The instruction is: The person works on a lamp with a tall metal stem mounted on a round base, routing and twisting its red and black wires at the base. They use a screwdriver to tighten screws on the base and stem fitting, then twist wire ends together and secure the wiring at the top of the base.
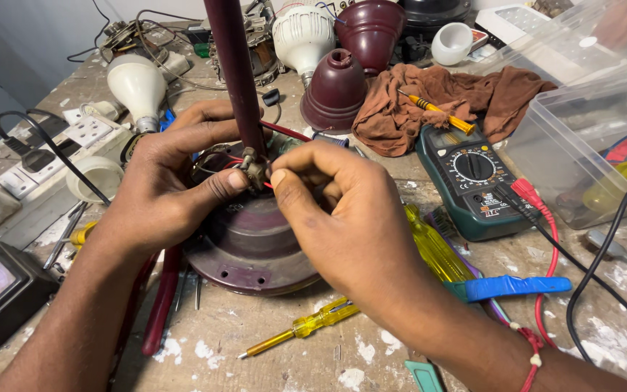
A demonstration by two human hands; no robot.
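Left hand (pixel 165 185): curled around the far-left side of the maroon motor housing (pixel 252 247), thumb pressed against the small metal terminal fitting (pixel 253 170) at the foot of the maroon rod (pixel 235 72). Fingers clenched about the fitting and the wires beside it.

Right hand (pixel 350 218): brought in from the near right, thumb and forefinger pinched on the same fitting, directly opposite the left thumb. Fingers closed in a pinch; a short length of red wire (pixel 284 131) visible just beyond them.

Motor housing: centre of the worktop (pixel 371 348), resting flat, flange down, rod standing upright out of its top and running out of the upper edge of view.

Near side: yellow-handled screwdriver (pixel 306 328) lying flat, tip pointing near-left, close to the housing rim. Second, translucent yellow handle (pixel 433 247) just right of the right hand, partly hidden beneath it.

Right side: green multimeter (pixel 473 181) with red and black leads plugged in, trailing toward the near right. Clear plastic box (pixel 582 123) further right, holding tools.

Far side: brown cloth (pixel 437 98) with a small yellow screwdriver on it; maroon bell-shaped cover (pixel 335 91) just left of the cloth; white bulb (pixel 138 86) at far left.

Left side: white socket strip (pixel 74 141) with a black cable plugged in.
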